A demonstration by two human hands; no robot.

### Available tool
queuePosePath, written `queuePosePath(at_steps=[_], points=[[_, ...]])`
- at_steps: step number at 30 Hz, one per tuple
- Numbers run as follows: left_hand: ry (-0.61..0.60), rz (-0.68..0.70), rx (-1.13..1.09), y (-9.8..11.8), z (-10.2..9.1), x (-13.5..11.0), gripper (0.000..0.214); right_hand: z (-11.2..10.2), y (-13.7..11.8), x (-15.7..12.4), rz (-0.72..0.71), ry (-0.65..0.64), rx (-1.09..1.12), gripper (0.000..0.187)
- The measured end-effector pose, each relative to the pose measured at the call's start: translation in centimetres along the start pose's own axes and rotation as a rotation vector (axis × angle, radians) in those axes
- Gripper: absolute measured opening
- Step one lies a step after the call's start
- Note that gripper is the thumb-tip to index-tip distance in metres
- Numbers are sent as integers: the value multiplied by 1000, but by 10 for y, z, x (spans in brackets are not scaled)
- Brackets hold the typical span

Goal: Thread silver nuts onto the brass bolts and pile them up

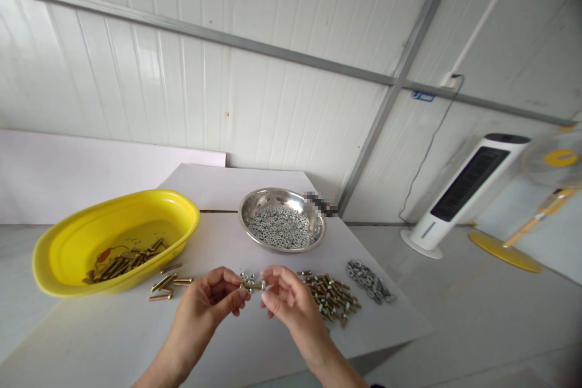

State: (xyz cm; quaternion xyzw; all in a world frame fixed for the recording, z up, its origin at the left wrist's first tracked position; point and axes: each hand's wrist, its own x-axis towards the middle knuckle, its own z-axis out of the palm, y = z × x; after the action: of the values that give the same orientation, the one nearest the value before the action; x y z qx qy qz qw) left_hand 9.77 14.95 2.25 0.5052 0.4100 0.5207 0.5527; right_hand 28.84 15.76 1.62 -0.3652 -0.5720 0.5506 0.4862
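My left hand (213, 300) and my right hand (284, 297) meet over the white table (113, 333), both pinched on one brass-coloured bolt (253, 285) held level between them. The right fingertips close on the bolt's end, where a small silvery nut or washer shows. Just behind the hands lie a few loose silvery nuts (245, 276). A pile of bolts with nuts on them (331, 296) lies right of my right hand. Three loose bare bolts (168, 284) lie left of my left hand.
A yellow oval tub (59, 248) with several bolts stands at the left. A steel bowl (248, 209) full of silvery nuts stands behind the hands. A heap of washers (368, 279) lies near the table's right edge. A white tower fan (464, 191) and a yellow pedestal fan (545, 194) stand on the floor.
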Motion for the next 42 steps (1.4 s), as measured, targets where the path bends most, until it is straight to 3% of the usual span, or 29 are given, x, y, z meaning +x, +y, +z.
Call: queuePosePath(at_steps=[7, 12, 16, 20, 24, 31, 35, 42], points=[[-25, -3, -6, -5, 1, 1, 26, 4, 5, 0, 38, 25, 15, 34], [-30, -4, -17, -5, 1, 0, 25, 5, 2, -4, 83, -65, -19, 54], [-16, 6, -9, -4, 1, 1, 24, 4, 3, -2, 44, -29, 9, 36], [-19, -2, -29, -5, 2, 2, 27, 3, 7, 2, -13, 59, 15, 37], [-49, -13, -52, -7, 5, 2, 29, 4, 8, 2, 27, 58, 32, 34], [-76, -22, -70, -10, 9, 0, 27, 4, 4, -3, 81, 18, -134, 61], [-38, -32, -98, -7, 8, 1, 26, 2, 1, -3, 34, 53, -85, 38], [-43, -55, -172, -9, 6, 2, 24, 3, 2, 1, -66, 105, -112, 25]])
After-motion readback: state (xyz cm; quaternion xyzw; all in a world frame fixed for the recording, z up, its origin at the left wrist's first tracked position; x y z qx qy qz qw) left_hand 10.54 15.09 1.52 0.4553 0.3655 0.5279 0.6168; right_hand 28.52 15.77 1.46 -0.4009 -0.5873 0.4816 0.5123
